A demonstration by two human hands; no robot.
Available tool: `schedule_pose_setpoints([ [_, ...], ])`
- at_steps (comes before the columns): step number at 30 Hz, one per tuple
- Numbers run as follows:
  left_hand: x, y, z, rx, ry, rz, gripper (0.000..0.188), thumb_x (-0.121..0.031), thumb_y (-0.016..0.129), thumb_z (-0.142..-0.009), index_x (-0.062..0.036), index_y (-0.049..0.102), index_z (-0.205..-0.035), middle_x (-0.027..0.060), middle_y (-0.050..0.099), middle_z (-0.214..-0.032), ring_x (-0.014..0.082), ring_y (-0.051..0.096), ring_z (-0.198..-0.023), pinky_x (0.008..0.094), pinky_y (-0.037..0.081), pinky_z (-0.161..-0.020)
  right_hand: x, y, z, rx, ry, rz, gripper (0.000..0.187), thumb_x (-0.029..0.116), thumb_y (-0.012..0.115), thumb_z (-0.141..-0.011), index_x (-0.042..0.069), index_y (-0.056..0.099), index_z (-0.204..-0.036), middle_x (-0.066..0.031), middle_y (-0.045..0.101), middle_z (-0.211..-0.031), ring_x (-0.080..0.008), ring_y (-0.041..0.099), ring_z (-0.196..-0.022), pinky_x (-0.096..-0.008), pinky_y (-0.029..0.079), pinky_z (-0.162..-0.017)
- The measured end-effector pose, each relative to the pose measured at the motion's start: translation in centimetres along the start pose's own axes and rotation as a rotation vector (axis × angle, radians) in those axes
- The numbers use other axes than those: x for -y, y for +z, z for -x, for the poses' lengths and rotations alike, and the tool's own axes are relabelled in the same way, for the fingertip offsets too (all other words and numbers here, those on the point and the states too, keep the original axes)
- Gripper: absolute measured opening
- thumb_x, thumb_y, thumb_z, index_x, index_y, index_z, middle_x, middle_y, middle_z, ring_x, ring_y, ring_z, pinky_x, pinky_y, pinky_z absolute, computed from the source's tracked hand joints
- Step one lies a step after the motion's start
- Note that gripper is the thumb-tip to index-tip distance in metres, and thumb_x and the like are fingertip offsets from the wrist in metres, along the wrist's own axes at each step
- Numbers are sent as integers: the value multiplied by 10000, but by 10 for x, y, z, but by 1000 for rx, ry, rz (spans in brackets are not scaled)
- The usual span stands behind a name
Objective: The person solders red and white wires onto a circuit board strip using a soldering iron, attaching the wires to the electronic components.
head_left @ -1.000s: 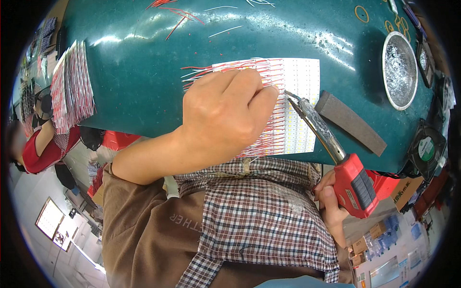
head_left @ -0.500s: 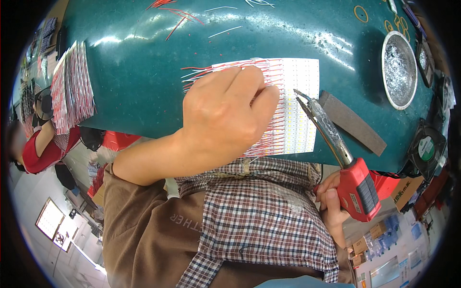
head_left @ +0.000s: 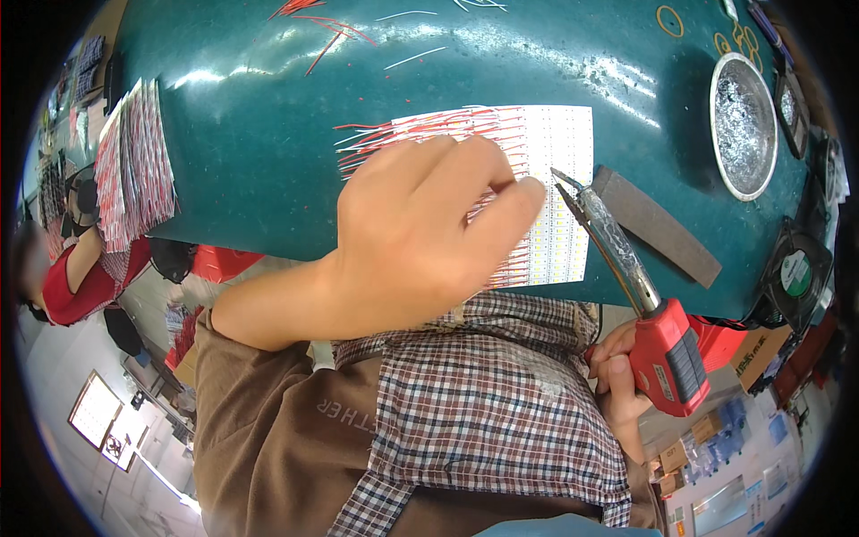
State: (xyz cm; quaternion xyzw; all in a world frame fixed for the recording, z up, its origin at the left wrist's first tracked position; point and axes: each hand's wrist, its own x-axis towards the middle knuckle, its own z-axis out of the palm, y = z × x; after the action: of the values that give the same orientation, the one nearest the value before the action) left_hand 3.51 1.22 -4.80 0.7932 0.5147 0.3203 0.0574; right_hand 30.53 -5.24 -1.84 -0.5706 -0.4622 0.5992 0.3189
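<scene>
A white LED circuit board panel lies on the green tabletop, its left part lined with rows of red and white wires. Over those wires hovers my left hand, fingers curled and thumb against the bent forefinger; anything in the pinch is hidden beneath it. My right hand is wrapped round the handle of a red soldering iron. The iron's metal barrel slants up and leftward, and its two-pronged tip is above the board, close to my left thumb.
Beside the board lies a brown-grey bar. A round dish of silvery metal stands at right, near a black fan. Bundled wired strips lie at far left, near a person in a red sleeve. Loose wires lie at the back.
My left hand has shifted a little right and toward me, bringing its thumb closer to the iron's tip. The soldering iron and my right hand have hardly moved.
</scene>
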Motion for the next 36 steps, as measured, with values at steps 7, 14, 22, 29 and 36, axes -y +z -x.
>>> schedule_pose_setpoints([
  [7,8,7,3,75,-47,-32,193,-28,724,-652,-80,690,-835,21,573,-714,182,561,-615,306,426,-526,-1,-3,5,-14,61,77,330,219,647,-840,-39,529,-1011,-107,574,-716,-77,410,-437,-206,350,-434],
  [14,8,5,2,96,-16,-25,199,-31,709,-656,-78,690,-849,27,565,-712,186,567,-625,304,435,-533,0,-2,3,20,92,131,321,236,654,-835,-32,547,-976,-95,578,-714,-83,435,-470,-203,345,-443],
  [22,10,7,3,86,-17,-28,220,-25,709,-640,-77,691,-853,29,562,-711,188,569,-629,305,444,-538,1,4,-4,32,45,51,278,232,643,-841,-17,524,-873,-115,554,-702,-96,428,-476,-211,326,-436],
  [29,10,9,4,79,-7,-47,233,-26,711,-628,-76,693,-855,23,546,-704,179,560,-621,300,436,-532,-2,4,-4,22,54,76,266,222,647,-835,-9,514,-851,-122,551,-699,-98,422,-471,-211,332,-439],
  [36,8,9,5,76,8,-73,248,-35,706,-619,-78,699,-864,15,536,-697,170,548,-611,299,419,-520,2,7,-4,-16,28,65,248,211,629,-830,2,495,-824,-119,539,-687,-99,422,-484,-214,348,-442],
])
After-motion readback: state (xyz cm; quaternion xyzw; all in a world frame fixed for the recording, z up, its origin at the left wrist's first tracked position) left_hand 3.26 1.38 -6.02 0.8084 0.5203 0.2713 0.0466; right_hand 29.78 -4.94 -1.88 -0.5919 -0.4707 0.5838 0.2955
